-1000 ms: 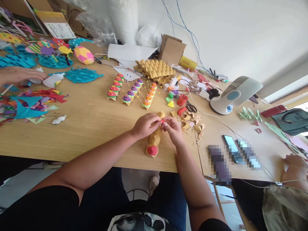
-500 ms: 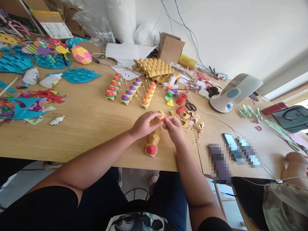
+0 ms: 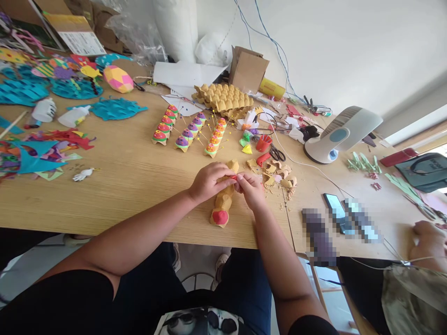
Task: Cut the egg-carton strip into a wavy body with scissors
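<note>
Pinched between the fingertips of both hands is a small piece of red clay (image 3: 233, 177). My left hand (image 3: 210, 180) and my right hand (image 3: 250, 188) meet just above a strip of egg carton (image 3: 223, 201), partly hiding it. The strip lies lengthwise on the table, and its near cup carries a pinkish-red clay cap (image 3: 220, 217). Beyond my hands stand three decorated carton strips: a red and green one (image 3: 165, 125), a purple one (image 3: 190, 131) and an orange one (image 3: 215, 138) with pins stuck in it.
Carton scraps (image 3: 279, 174), black scissors (image 3: 277, 152) and a red tub (image 3: 263, 143) lie right of my hands. Behind are stacked egg trays (image 3: 223, 100); a white fan (image 3: 338, 135) stands farther right. A co-worker's arm (image 3: 429, 242) rests at the right edge.
My right hand has shifted slightly left, its fingers closing in on my left fingertips. The red piece now shows less between them.
</note>
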{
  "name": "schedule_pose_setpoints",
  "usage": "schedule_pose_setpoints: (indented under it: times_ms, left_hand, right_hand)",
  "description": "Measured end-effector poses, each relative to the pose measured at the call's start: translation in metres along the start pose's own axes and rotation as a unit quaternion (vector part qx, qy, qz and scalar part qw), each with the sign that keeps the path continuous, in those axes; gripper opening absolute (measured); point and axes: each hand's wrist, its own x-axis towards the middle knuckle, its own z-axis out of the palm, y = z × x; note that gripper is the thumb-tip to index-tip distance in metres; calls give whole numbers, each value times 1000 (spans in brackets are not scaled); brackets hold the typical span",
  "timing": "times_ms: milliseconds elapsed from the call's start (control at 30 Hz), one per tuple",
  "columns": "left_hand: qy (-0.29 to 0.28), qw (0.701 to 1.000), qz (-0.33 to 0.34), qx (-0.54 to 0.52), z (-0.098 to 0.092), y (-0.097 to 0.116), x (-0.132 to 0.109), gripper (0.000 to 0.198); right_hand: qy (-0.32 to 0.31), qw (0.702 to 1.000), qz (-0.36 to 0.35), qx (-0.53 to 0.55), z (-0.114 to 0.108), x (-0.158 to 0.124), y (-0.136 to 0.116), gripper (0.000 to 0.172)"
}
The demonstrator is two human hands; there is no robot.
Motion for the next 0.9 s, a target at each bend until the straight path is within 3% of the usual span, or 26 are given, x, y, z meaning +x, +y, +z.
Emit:
schedule_pose_setpoints:
  times_ms: [133,433,633,900]
  left_hand:
    - [-4,1000,13,12,1,0,0,34]
    - [1,999,33,16,2,1,0,20]
    - [2,1000,19,25,1,2,1,20]
    - [16,999,24,33,1,0,0,22]
  right_hand:
    - [31,999,-18,-10,2,0,-1,50]
    - [28,997,-29,-61,0,0,0,61]
    - [16,998,-20,-59,1,-1,-3,52]
    - [23,996,-26,-88,2,0,-2,57]
